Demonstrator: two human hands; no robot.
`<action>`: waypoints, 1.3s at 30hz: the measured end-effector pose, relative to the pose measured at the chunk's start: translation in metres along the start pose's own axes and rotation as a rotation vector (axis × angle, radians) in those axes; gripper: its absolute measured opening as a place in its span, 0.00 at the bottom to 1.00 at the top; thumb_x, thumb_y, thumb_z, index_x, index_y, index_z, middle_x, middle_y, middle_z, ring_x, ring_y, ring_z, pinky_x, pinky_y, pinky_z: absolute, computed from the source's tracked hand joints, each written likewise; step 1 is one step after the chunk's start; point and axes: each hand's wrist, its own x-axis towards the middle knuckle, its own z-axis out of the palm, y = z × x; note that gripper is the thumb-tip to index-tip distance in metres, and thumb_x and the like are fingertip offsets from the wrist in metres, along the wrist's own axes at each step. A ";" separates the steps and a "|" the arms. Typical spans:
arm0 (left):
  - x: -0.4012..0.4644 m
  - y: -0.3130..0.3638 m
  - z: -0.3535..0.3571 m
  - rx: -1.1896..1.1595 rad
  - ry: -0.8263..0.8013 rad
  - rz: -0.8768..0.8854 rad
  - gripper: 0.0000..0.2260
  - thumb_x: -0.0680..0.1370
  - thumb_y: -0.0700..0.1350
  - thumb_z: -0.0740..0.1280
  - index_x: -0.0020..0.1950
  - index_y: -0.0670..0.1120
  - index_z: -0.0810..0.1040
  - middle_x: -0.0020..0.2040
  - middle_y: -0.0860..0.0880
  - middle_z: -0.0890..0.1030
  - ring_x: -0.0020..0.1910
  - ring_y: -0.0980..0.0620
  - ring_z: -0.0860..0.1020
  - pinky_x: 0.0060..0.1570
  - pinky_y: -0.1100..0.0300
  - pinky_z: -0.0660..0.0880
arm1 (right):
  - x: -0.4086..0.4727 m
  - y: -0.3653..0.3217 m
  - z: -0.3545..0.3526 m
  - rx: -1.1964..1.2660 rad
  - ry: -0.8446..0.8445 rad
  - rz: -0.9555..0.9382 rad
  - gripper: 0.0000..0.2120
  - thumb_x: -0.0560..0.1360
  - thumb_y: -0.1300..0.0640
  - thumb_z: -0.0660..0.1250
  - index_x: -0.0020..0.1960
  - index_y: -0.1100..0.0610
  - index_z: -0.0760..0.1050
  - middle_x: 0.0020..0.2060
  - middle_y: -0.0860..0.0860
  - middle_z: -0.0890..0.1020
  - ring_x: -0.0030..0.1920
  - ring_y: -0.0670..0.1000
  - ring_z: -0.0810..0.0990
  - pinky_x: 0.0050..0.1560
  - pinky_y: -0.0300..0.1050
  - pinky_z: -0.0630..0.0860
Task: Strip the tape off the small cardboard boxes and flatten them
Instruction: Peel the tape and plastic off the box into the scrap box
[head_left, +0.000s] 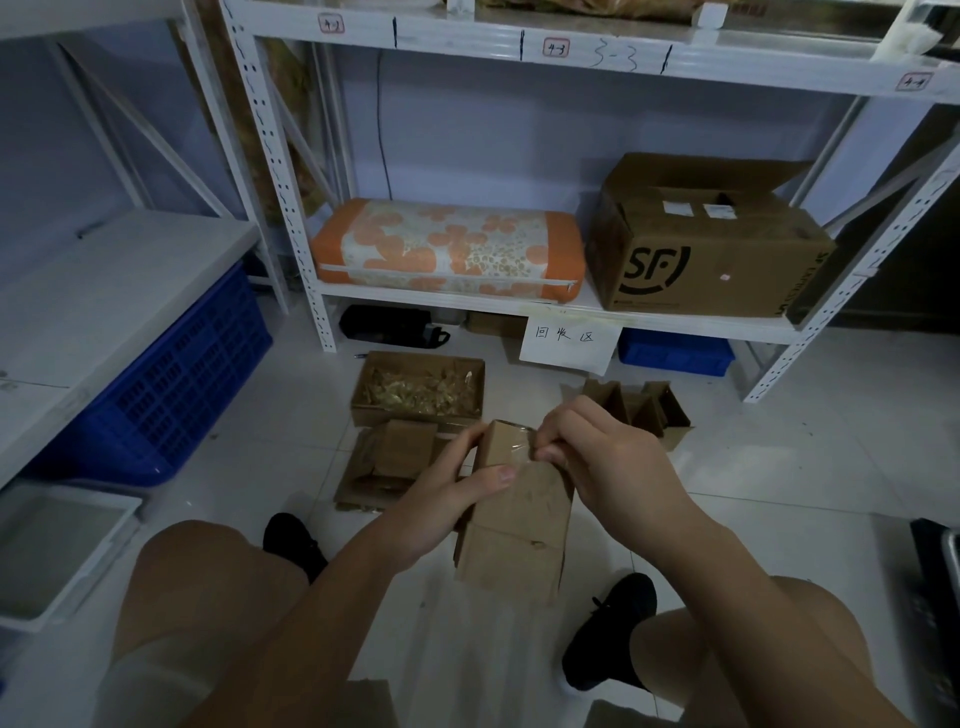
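Both hands on the small brown cardboard box (511, 514): your left hand (441, 499) grips its far end, your right hand (602, 462) fingers (548, 453) pinch the clear tape (519, 441) there; box runs lengthwise away from you.

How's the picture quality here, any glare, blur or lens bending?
Head view: dim, bluish light; wide-angle bending bows the shelf uprights; faint glare on the clear tape that the right hand pinches; the small box and left hand look reasonably sharp; corners soften.
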 end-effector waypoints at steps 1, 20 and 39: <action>-0.001 -0.001 0.000 0.002 0.001 -0.004 0.28 0.73 0.59 0.71 0.73 0.62 0.70 0.63 0.54 0.82 0.58 0.56 0.83 0.57 0.54 0.82 | 0.000 0.000 -0.001 0.019 -0.017 0.003 0.11 0.83 0.43 0.56 0.51 0.47 0.74 0.50 0.43 0.77 0.43 0.46 0.79 0.36 0.48 0.80; -0.004 0.015 0.008 0.064 -0.024 0.077 0.25 0.74 0.59 0.69 0.69 0.63 0.70 0.63 0.55 0.80 0.56 0.59 0.83 0.48 0.63 0.80 | -0.010 0.002 -0.001 0.168 0.028 0.149 0.13 0.80 0.41 0.60 0.47 0.50 0.73 0.49 0.42 0.77 0.50 0.43 0.78 0.47 0.44 0.78; 0.000 0.008 0.034 0.140 0.003 0.144 0.28 0.82 0.47 0.70 0.75 0.70 0.64 0.67 0.66 0.76 0.64 0.63 0.78 0.58 0.60 0.80 | -0.014 -0.006 0.014 0.081 0.303 0.369 0.16 0.81 0.45 0.55 0.49 0.55 0.73 0.38 0.44 0.80 0.36 0.49 0.80 0.34 0.54 0.80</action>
